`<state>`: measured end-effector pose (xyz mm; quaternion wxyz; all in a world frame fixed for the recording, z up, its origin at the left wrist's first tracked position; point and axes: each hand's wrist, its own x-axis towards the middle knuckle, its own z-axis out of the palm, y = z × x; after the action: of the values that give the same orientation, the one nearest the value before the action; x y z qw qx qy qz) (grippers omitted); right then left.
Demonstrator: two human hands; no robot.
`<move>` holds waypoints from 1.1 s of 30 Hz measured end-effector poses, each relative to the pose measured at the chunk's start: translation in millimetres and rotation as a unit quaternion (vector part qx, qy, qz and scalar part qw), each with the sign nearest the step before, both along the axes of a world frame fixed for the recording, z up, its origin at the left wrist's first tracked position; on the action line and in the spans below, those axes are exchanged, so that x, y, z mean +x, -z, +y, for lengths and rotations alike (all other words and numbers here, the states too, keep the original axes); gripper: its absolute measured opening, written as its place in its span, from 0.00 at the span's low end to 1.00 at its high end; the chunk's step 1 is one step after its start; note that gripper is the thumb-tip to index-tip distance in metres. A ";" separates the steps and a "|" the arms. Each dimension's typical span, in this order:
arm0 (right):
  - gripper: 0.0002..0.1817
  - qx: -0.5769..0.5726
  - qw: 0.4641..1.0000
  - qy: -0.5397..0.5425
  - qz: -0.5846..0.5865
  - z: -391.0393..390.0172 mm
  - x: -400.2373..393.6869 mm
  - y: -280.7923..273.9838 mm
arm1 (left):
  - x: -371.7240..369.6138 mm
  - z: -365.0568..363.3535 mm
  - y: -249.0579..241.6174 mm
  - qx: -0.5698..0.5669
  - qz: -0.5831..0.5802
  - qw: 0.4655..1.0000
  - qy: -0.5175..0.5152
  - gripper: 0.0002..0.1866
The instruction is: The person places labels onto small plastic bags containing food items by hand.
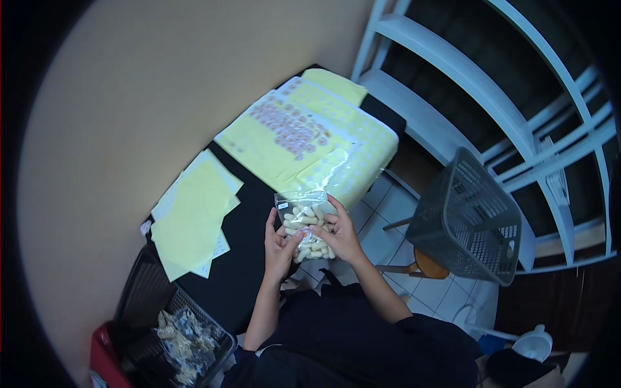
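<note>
Between my two hands is a clear plastic bag [304,220] filled with pale, finger-shaped pieces. My left hand [280,249] grips its left side, with the thumb pressed on the front near a small round orange spot. On the right side, my right hand [343,235] is closed on the same bag, its thumb also on the front. The bag's flat upper part stands above the pieces, with a small white label at its upper left corner. Just beyond it lies a yellow sheet under clear plastic [336,171], carrying rows of round reddish stickers [288,126].
Loose yellow sheets [194,210] lie on the black table cover [249,242]. A dark basket [226,343] at lower left holds plastic-wrapped pieces [187,339]. At right, a grey-green basket [446,216] rests on a wooden stool [428,264], near white shelves [446,55].
</note>
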<state>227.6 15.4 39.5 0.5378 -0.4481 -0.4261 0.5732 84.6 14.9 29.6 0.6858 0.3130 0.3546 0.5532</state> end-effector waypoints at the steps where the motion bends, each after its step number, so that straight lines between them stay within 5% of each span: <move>1: 0.40 0.003 1.000 0.014 0.001 -1.5 11.3 -3.5 | 9.9 1.7 -1.1 0.003 0.001 1.000 0.014 0.42; 7: 0.39 -0.011 0.999 0.007 0.035 0.1 97.3 -5.3 | 94.4 15.3 -20.7 0.042 0.065 0.997 0.026 0.44; 14: 0.34 -0.008 0.988 0.156 -0.014 -23.0 208.0 -18.3 | 204.7 24.4 -11.2 0.090 0.053 0.977 0.186 0.49; 16: 0.27 0.039 0.954 0.290 -0.064 -29.4 260.0 2.1 | 226.6 26.7 -15.2 0.164 0.122 0.951 0.232 0.52; 21: 0.14 0.030 0.819 0.537 -0.202 -66.2 424.4 58.6 | 243.6 43.1 1.2 0.102 0.126 0.969 0.184 0.42; 26: 0.29 -0.243 0.738 0.469 -0.419 -94.6 513.2 171.0 | 222.5 53.3 17.8 0.045 0.163 0.979 0.118 0.35; 28: 0.39 -0.491 0.648 0.411 -0.413 -89.6 513.6 176.4 | 208.6 52.9 18.4 0.024 0.190 0.978 0.077 0.34; 31: 0.39 -0.433 0.637 0.486 -0.414 -74.4 486.9 143.4 | 183.3 49.0 20.2 0.010 0.224 0.974 0.015 0.33; 32: 0.37 -0.298 0.603 0.549 -0.496 -78.1 505.8 191.9 | 174.5 44.8 21.6 0.007 0.239 0.971 -0.021 0.33; 33: 0.34 -0.206 0.592 0.580 -0.520 -67.3 492.3 181.5 | 166.6 39.9 23.7 0.005 0.239 0.970 -0.043 0.33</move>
<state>719.8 -51.9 -142.0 0.3374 -0.9212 -0.1539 -0.1174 251.2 54.8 5.9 0.5556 0.4237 0.5186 0.4928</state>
